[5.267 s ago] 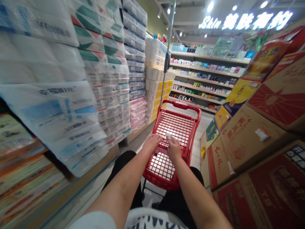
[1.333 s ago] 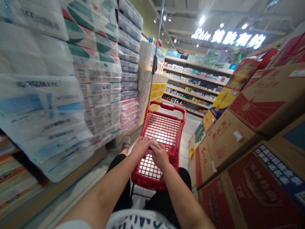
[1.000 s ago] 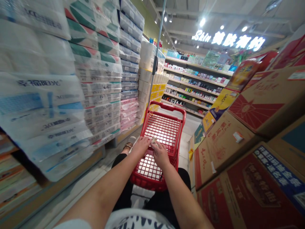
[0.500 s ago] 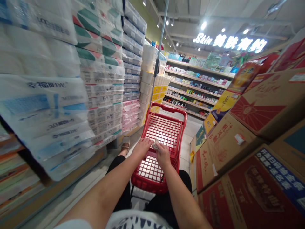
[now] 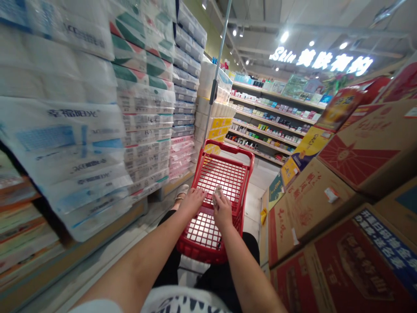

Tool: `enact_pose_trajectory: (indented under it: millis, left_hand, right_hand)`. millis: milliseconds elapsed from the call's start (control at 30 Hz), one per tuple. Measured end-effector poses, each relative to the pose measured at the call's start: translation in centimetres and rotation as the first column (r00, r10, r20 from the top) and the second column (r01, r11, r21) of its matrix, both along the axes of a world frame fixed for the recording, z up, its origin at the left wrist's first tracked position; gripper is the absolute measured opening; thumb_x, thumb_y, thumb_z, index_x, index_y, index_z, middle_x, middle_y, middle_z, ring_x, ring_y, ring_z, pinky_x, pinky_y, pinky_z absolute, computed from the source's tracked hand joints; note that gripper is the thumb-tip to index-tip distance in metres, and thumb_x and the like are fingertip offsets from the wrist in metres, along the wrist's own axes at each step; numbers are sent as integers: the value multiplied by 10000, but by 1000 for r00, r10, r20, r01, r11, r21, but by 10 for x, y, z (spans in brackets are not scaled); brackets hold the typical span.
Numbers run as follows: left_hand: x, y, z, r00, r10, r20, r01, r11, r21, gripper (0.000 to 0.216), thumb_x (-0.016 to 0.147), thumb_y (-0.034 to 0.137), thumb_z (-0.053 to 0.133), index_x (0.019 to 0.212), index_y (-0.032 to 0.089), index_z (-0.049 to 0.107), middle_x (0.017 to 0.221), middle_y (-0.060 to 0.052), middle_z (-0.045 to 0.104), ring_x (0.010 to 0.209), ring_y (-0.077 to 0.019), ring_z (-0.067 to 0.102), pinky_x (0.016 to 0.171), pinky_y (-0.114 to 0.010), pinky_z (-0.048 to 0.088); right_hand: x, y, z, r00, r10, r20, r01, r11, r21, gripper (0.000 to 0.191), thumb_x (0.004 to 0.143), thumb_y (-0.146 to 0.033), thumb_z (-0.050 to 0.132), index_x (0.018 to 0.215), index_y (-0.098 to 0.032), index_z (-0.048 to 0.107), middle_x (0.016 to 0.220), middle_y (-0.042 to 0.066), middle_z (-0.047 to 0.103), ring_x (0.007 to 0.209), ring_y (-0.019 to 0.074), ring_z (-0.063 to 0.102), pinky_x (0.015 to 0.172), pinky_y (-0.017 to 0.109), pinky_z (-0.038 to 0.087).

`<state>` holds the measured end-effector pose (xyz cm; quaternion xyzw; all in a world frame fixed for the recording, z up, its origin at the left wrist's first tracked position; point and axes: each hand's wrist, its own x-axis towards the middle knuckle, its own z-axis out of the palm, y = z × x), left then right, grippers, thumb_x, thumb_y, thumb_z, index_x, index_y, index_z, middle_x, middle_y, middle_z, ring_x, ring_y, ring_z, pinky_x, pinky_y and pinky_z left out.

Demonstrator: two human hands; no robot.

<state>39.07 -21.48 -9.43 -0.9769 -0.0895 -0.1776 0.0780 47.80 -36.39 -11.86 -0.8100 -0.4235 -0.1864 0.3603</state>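
Directly ahead of my body is a red plastic shopping cart (image 5: 221, 167) with grid panels. My right hand (image 5: 223, 214) is closed around a small, crumpled, pale cloth or tissue (image 5: 217, 191), held upright over the cart's middle bar. To its left, my left hand (image 5: 196, 199) lies with its fingers stretched over the cart's red edge, nothing visible in it. A narrow gap separates the left fingertips from the crumpled piece. The right palm is hidden.
Stacked packs of tissue paper (image 5: 146, 104) line the left side. Cardboard cartons (image 5: 312, 195) are piled close along the right. Shelves of small boxed products (image 5: 270, 115) stand at the back below a lit sign. A thin metal pole (image 5: 219, 65) rises behind the cart's left side.
The crumpled piece has come away from my left fingertips and now stands more upright in my right hand. The view has turned slightly left. My visible foot has shifted.
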Motion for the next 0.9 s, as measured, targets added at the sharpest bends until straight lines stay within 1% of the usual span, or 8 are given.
enact_pose_trajectory:
  millis: [100,300,500,633,667,800,833,900]
  left_hand:
    - [-2,1,2,1000,9,-18,-10,1000,-4,475,852,86,471,1313,200,476,1310,-130,567,1255,-255,490,1033,-411,353]
    - [-7,-3,3,998,51,-35,-51,999,-4,491,840,130,526,1319,217,463,1301,-129,560,1235,-268,495,1031,-432,346]
    - [-3,-4,2,996,68,-55,-67,998,14,513,836,137,544,1338,190,447,1263,-155,570,1199,-275,508,991,-426,362]
    - [-1,-9,4,997,69,-32,-69,998,5,491,857,139,509,1341,200,450,1218,-152,591,1157,-272,522,972,-428,362]
    - [-2,-11,5,997,65,-32,-65,998,-1,490,858,138,504,1341,205,451,1216,-149,593,1154,-270,522,970,-428,360]
    - [-4,-16,13,998,37,-57,-39,999,-36,533,827,119,531,1348,198,450,1213,-155,593,1153,-276,520,959,-423,361]
    - [-5,-16,14,998,31,-60,-34,998,-47,536,823,116,538,1346,193,452,1214,-159,591,1156,-280,518,959,-425,362]
    - [-5,-16,15,998,26,-60,-30,998,-63,519,825,115,545,1334,180,464,1223,-165,585,1163,-288,516,965,-428,360]
  right_hand:
    - [3,0,-2,1000,-6,-31,7,999,38,572,783,-16,476,1292,-241,606,1491,93,425,1268,250,480,1027,430,441]
    - [5,-4,-3,989,138,43,-138,990,-11,550,786,-29,518,1268,-273,624,1393,80,535,1218,246,505,1014,429,447]
    - [8,-7,1,995,-71,69,69,997,30,470,852,-62,472,1275,-208,615,1273,127,604,1109,251,548,964,428,460]
    - [7,-11,3,978,85,192,-70,994,-87,423,869,-139,518,1258,-269,619,1320,78,580,1148,245,520,984,413,441]
    - [7,-12,2,977,57,206,-39,995,-88,410,864,-162,537,1247,-278,623,1324,73,578,1159,255,514,994,432,428]
    - [12,-14,-1,958,-250,144,245,968,54,445,840,-199,562,1280,-257,590,1279,109,595,1159,291,510,988,485,405]
    - [12,-15,-1,959,-247,137,241,969,61,466,838,-190,553,1299,-255,574,1282,109,591,1167,287,506,989,473,408]
    - [11,-14,-1,979,-116,166,119,993,-6,506,825,-160,543,1320,-265,554,1326,91,563,1200,273,489,1002,440,408]
